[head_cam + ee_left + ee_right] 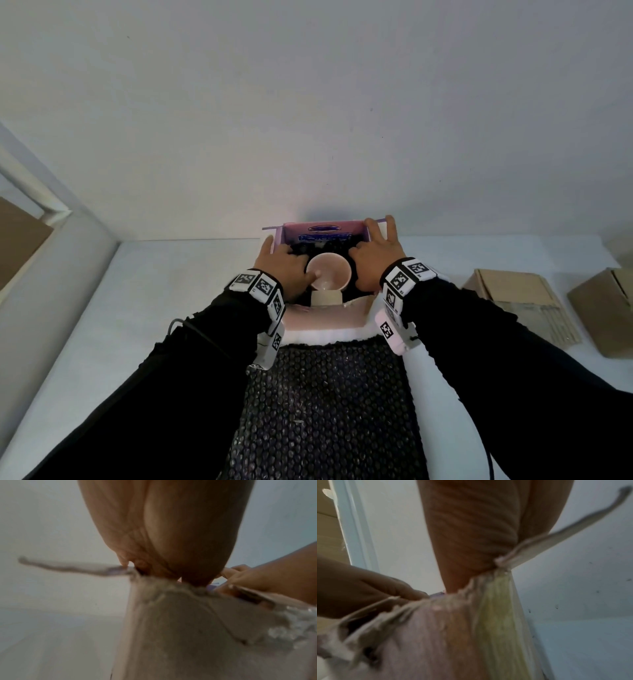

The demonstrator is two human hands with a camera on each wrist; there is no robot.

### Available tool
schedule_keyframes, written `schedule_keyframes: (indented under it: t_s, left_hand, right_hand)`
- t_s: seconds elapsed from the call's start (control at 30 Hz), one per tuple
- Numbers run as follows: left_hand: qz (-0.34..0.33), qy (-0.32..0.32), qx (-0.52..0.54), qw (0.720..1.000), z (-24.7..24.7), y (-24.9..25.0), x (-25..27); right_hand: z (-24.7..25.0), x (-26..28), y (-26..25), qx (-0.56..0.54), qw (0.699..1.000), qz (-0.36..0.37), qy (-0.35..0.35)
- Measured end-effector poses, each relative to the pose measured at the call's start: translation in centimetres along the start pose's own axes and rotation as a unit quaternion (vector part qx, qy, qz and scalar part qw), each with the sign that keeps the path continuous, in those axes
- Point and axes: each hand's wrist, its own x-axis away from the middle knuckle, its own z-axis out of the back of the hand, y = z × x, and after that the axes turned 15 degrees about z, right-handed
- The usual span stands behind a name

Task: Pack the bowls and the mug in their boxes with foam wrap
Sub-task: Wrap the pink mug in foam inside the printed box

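Observation:
A pink bowl (pixel 329 274) sits inside an open pink and purple box (pixel 325 233) at the far edge of the table, with dark bubble wrap (pixel 305 248) packed around it. My left hand (pixel 284 263) is at the bowl's left side; its thumb lies over the rim into the bowl and its fingers curl down into the wrap. My right hand (pixel 373 260) rests on the bowl's right side with fingers spread toward the box's far right corner. In both wrist views the palm (pixel 171 527) (pixel 479 527) leans on the box wall (pixel 180 635) (pixel 453 635); the fingertips are hidden.
A black bubble-wrap sheet (pixel 329 404) lies on white foam (pixel 325 337) between my arms. A flattened cardboard box (pixel 524 305) and a brown carton (pixel 606 311) stand at the right. The wall rises directly behind the pink box.

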Motion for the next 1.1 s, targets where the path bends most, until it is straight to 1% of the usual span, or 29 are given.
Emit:
schedule_keyframes:
  t_s: [0.07,0.13,0.17,0.23,0.33,0.4,0.43,0.5,0.53,0.57,0.63,0.7,0.77,0.83,0.9,0.93,1.0,1.07,1.1]
  left_hand:
    - [-0.002,-0.031,-0.014,0.999,-0.4,0.2,0.2]
    - [-0.001,-0.031,-0.017,0.999,0.0,0.4,0.5]
    - [0.003,-0.019,-0.011,1.0,0.3,0.5,0.6]
    - [0.007,0.027,0.004,1.0,0.6,0.4,1.0]
    - [0.002,0.09,0.013,0.996,0.3,0.4,1.8]
    - [-0.034,0.116,0.04,0.992,0.1,0.6,2.5]
    - [-0.065,0.108,0.063,0.99,0.0,0.7,2.8]
    - [-0.111,0.063,0.123,0.984,-0.3,1.1,3.5]
    - [-0.114,0.044,0.141,0.983,-0.6,1.2,3.9]
    - [-0.11,0.038,0.151,0.982,-1.0,1.0,4.3]
    - [-0.108,0.042,0.157,0.981,-1.6,0.9,4.8]
    - [-0.114,0.034,0.164,0.979,-1.7,0.8,5.0]
    - [-0.118,0.017,0.129,0.985,-1.4,1.2,4.9]
    - [-0.115,0.028,0.047,0.992,-1.4,1.9,4.7]
    - [-0.109,0.031,-0.014,0.994,-1.7,2.5,4.8]
    - [-0.1,0.024,-0.023,0.994,-2.0,2.7,4.8]
    - [-0.073,0.018,-0.003,0.997,-2.4,2.8,5.0]
    - [-0.061,0.034,0.014,0.997,-2.4,2.9,5.3]
    - [-0.061,0.052,0.008,0.997,-2.5,2.9,5.6]
  right_hand:
    - [0.0,0.2,0.0,-0.004,1.0,-0.002,0.009]
    - [0.2,0.4,-0.1,-0.004,0.999,-0.013,0.036]
    - [0.2,0.6,-0.2,-0.004,0.998,-0.019,0.054]
    - [0.2,0.7,-0.3,0.0,0.997,-0.015,0.078]
    - [0.3,0.8,-0.7,0.003,0.999,-0.002,0.049]
    - [0.4,0.7,-0.8,0.007,0.999,0.004,0.049]
    - [0.3,0.7,-0.7,0.015,0.998,0.01,0.059]
    - [0.1,0.7,-0.5,0.028,0.997,0.013,0.07]
    - [0.1,0.7,-0.4,0.029,0.997,0.013,0.064]
    - [0.0,0.7,-0.4,0.025,0.998,0.015,0.051]
    - [0.0,0.7,-0.3,0.009,1.0,0.017,0.02]
    - [0.3,0.8,-0.2,0.006,1.0,0.023,0.02]
    - [0.6,0.8,-0.3,0.022,0.998,0.024,0.045]
    - [0.6,0.8,-0.7,0.032,0.997,0.017,0.066]
    - [0.4,0.8,-1.1,0.023,0.998,0.011,0.052]
    - [0.1,0.8,-1.3,0.015,0.999,0.008,0.04]
    - [0.2,1.1,-1.4,-0.001,0.999,0.005,0.031]
    - [0.7,1.8,-1.5,-0.022,0.998,0.004,0.056]
    - [1.0,2.4,-1.6,-0.034,0.997,0.006,0.076]
